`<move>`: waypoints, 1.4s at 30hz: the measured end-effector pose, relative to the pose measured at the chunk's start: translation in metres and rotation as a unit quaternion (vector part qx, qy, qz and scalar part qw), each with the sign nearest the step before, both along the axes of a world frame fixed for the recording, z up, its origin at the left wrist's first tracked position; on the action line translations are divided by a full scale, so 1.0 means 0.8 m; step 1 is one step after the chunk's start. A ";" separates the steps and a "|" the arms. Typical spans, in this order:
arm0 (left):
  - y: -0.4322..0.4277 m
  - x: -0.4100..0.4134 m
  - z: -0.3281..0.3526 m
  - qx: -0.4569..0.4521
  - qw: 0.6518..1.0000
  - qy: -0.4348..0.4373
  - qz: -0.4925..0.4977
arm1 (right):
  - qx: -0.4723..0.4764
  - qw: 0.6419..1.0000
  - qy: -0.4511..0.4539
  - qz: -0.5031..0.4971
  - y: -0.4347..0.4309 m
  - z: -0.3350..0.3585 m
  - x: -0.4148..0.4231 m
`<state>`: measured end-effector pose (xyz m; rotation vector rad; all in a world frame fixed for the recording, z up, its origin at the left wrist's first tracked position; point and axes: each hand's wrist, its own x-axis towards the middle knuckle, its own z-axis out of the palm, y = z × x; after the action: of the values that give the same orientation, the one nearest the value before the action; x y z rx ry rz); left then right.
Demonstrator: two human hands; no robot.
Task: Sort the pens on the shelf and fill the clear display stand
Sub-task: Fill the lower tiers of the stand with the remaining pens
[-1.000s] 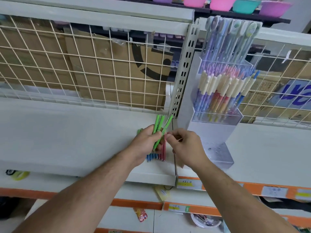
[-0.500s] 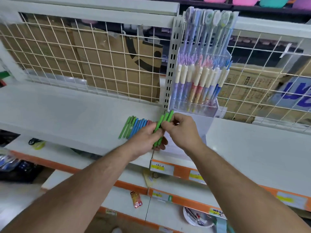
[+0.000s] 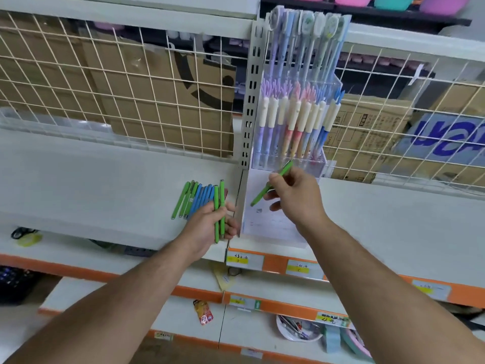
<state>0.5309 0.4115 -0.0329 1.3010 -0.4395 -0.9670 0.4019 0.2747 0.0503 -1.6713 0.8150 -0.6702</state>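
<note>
A moment ago both hands were close together on 1 bunch of green pens. Now they have come apart. The right hand (image 3: pixel 295 195) has pulled 1 green pen (image 3: pixel 271 183) out of the bunch and pinches it between thumb and fingers. The pen is tilted, with its top end up near the front edge of the clear display stand (image 3: pixel 319 164). The left hand (image 3: pixel 210 223) has stayed low by the shelf edge and is closed around 2 green pens (image 3: pixel 220 210) that stand almost straight up.

More green and blue pens (image 3: pixel 195 199) lie side by side on the white shelf (image 3: pixel 91 179), just left of the left hand.

The stand's upper rows are already full of pastel pens (image 3: pixel 296 122). I think the single pen is going into the stand next, with many more pens left to do
</note>
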 end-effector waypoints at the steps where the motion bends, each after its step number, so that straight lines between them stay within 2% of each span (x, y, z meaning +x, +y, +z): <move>1: 0.000 0.003 -0.004 -0.001 1.000 0.009 -0.002 | -0.006 1.000 0.007 -0.007 -0.002 0.001 -0.001; 7: -0.004 0.014 -0.010 0.018 0.998 0.018 -0.055 | -0.037 0.998 0.047 -0.027 -0.004 -0.002 0.005; 17: -0.006 0.021 -0.015 0.043 0.997 0.018 -0.067 | -0.128 0.983 0.132 -0.017 -0.002 -0.015 0.032; 24: -0.008 0.022 -0.014 0.052 0.996 0.020 -0.076 | -0.158 0.977 0.144 -0.008 0.004 -0.014 0.036; 29: -0.009 0.021 -0.013 0.052 0.995 0.017 -0.078 | -0.186 0.965 0.186 0.016 0.009 -0.020 0.039; 36: -0.008 0.021 -0.015 0.054 0.995 0.017 -0.079 | -0.257 0.930 0.259 0.040 0.010 -0.036 0.045; 42: -0.009 0.022 -0.017 0.050 0.995 0.010 -0.080 | -0.252 0.929 0.269 0.029 0.008 -0.041 0.047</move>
<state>0.5487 0.4042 -0.0466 1.3603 -0.4917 -1.1472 0.4391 0.2809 0.0178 -2.3997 1.0252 -0.3916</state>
